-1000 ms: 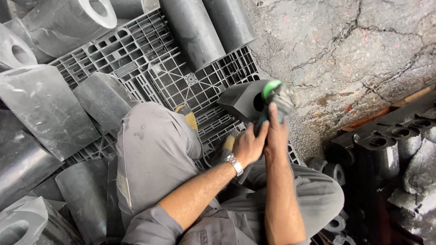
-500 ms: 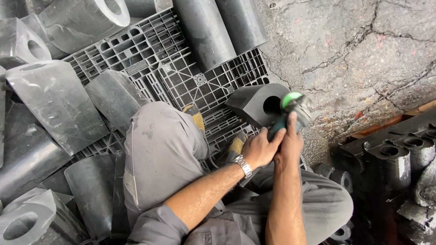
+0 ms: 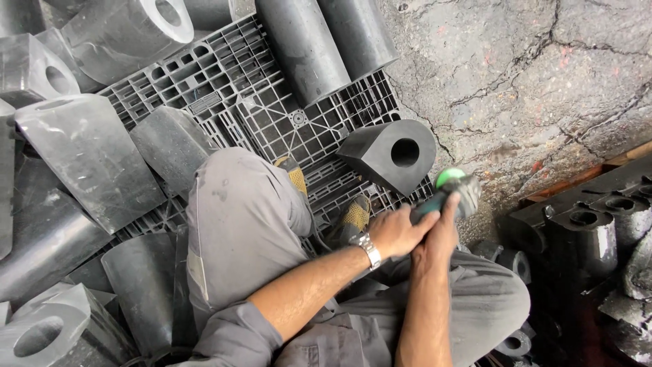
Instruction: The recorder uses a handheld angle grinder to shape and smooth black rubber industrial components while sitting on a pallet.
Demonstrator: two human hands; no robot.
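the person sits on a black plastic pallet (image 3: 238, 102) with both hands on a green-capped power tool (image 3: 448, 194), most likely a small angle grinder, though its working end is blurred and partly hidden. the left hand (image 3: 401, 231), with a metal watch (image 3: 370, 250) at the wrist, has its fingers curled tight around the tool's body, and the right hand (image 3: 441, 234) closes over the rear of it from the other side, fingers wrapped on the grip. the tool hangs just beside the lower edge of a black rubber block with a round bore (image 3: 394, 155), which lies on its side at the pallet's corner near the cracked concrete floor (image 3: 530, 81); whether the tool touches the block cannot be told. as a judgement, the work on this block is under way or about to begin: no clear mark of finishing shows on its face, so how much of it is done cannot be read. many more black blocks lie around, large wedge-shaped ones (image 3: 88, 156) to the left and long cylinders (image 3: 305, 44) at the top, and a row of bored pieces (image 3: 584, 224) to the right, with nothing to tell treated from untreated, so it seems a good deal is left
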